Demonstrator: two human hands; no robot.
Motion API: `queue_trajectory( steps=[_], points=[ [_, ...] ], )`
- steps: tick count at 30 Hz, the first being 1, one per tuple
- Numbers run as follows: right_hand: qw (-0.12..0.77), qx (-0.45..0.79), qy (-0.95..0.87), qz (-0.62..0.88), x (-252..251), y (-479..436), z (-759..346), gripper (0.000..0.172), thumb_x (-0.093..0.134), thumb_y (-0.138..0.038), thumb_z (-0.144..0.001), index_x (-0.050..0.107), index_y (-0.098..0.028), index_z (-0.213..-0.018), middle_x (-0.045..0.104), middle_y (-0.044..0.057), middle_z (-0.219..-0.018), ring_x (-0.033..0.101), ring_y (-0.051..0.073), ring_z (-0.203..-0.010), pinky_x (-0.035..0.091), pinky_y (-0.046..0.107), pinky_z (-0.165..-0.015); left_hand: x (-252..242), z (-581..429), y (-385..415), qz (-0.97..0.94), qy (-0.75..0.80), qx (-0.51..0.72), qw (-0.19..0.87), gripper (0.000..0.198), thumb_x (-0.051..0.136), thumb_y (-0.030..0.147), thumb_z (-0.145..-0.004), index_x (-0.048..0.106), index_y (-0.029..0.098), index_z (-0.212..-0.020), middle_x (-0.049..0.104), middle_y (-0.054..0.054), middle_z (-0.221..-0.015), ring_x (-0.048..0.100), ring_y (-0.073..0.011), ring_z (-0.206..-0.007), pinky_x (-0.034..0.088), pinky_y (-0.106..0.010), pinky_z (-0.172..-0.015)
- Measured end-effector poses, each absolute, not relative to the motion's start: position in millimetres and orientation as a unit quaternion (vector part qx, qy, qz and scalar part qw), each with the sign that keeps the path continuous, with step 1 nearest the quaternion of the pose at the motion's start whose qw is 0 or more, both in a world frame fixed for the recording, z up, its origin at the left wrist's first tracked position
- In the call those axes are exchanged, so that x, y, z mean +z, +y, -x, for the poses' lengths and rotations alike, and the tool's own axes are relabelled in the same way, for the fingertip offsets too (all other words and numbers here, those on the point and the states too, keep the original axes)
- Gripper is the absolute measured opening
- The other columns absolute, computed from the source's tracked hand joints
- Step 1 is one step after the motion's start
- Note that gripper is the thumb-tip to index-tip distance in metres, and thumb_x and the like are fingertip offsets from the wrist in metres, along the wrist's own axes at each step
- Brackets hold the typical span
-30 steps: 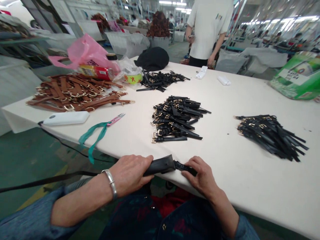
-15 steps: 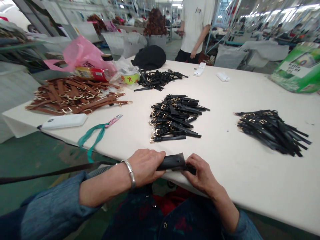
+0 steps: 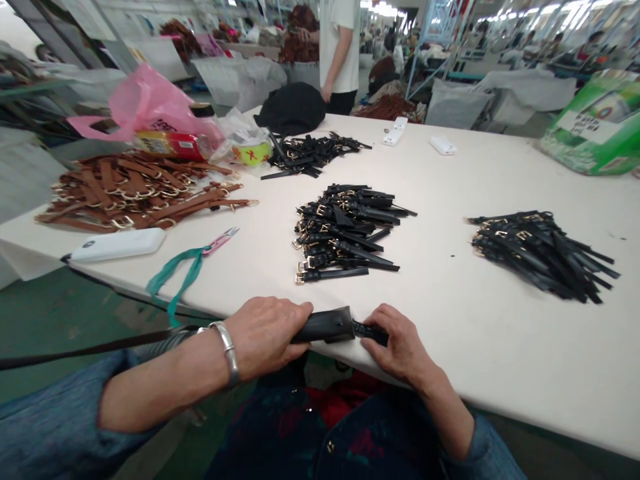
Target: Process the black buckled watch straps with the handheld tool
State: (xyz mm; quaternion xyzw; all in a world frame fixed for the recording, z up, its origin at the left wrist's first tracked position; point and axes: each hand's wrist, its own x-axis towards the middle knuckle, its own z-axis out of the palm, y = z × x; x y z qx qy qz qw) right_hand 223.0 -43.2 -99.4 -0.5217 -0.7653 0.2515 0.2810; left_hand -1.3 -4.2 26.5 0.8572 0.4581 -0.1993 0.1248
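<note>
My left hand (image 3: 265, 333) is closed around a black tool handle (image 3: 325, 325) at the near edge of the white table (image 3: 450, 333). A dark cord runs from that hand off to the left. My right hand (image 3: 400, 343) pinches a thin black strap (image 3: 373, 331) that meets the tip of the tool. A silver bracelet sits on my left wrist. Just beyond my hands lies a pile of black straps with gold buckles (image 3: 345, 230).
A second black strap pile (image 3: 543, 250) lies to the right, a third (image 3: 310, 153) further back. Brown straps (image 3: 135, 193), a pink bag (image 3: 150, 107), a white device (image 3: 113, 243) and pink snips on a green ribbon (image 3: 200, 253) lie left. A person in white (image 3: 340, 47) stands beyond the table; a green box (image 3: 595, 130) stands right.
My hands and the tool shifted slightly right, then back left along the table edge, keeping their hold. The person in white walked left behind the table.
</note>
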Motion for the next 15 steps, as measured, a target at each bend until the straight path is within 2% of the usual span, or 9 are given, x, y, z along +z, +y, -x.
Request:
queue_trajectory(
  steps=[15],
  points=[
    [0.272, 0.232, -0.767, 0.533, -96, -44, -221, 0.016, 0.059, -0.019, -0.069, 0.059, -0.021, -0.085, 0.054, 0.002, -0.079, 0.051, 0.016, -0.076, 0.04, 0.028, -0.069, 17, 24, -2, -0.85, 0.479, -0.175, 0.133, 0.032, 0.041, 0.049, -0.077, 0.054, 0.022, -0.089, 0.065, -0.008, -0.078, 0.061, -0.0245, -0.074, 0.044, -0.032, -0.063]
  ],
)
